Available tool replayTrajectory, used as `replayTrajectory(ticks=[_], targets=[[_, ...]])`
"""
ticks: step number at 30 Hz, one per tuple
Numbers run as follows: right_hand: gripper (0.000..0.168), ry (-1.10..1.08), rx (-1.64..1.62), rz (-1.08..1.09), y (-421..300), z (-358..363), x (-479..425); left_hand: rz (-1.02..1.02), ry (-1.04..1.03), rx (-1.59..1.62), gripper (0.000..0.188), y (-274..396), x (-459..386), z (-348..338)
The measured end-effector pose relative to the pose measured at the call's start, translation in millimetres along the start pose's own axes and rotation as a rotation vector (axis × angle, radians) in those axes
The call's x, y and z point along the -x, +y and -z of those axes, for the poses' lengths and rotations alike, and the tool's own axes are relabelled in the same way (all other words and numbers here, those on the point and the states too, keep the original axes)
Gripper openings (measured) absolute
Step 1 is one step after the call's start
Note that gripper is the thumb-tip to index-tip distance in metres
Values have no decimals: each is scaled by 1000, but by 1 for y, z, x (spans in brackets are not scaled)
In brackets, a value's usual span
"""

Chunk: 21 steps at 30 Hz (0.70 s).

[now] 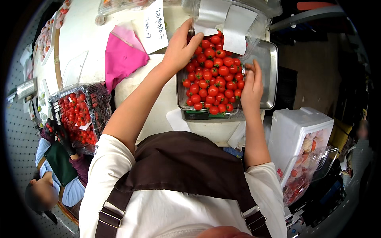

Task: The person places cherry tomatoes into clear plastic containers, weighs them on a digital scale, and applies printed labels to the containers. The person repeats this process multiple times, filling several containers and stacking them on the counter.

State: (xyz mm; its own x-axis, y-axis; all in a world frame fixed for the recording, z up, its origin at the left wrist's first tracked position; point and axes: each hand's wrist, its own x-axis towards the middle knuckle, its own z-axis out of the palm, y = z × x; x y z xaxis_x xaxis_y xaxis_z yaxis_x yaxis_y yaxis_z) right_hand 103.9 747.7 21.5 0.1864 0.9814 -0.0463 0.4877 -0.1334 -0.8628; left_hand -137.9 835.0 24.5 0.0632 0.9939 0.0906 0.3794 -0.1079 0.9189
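A clear plastic clamshell box (235,112) full of small red cherry tomatoes (212,80) lies before me, its lid (253,28) swung up at the far side. White labels (239,28) stick to the lid. My left hand (181,44) grips the box's far left corner by the lid, thumb on top and fingers partly hidden. Against its right side my right hand (252,84) holds on with bent fingers. Under the box is a metal tray (268,86), whose bare right part shows. A device (190,115) with a green panel pokes out below the near edge.
Left of the box lie a pink cloth (123,56) and a paper (155,28) with handwriting. Farther left, a person in dark gloves (64,136) handles tomatoes by a crate (101,101). A white foam box (293,131) and packed fruit (303,157) stand at my right.
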Motion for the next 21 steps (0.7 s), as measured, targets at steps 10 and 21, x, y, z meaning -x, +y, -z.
replayTrajectory(ticks=[10,21], targets=[[59,-43,-565,119,6,-31,-29,-224,121,-356,53,-22,32,-13],[46,26,-926,-65,3,-34,-29,-13,261,161,32,0,42,-28]])
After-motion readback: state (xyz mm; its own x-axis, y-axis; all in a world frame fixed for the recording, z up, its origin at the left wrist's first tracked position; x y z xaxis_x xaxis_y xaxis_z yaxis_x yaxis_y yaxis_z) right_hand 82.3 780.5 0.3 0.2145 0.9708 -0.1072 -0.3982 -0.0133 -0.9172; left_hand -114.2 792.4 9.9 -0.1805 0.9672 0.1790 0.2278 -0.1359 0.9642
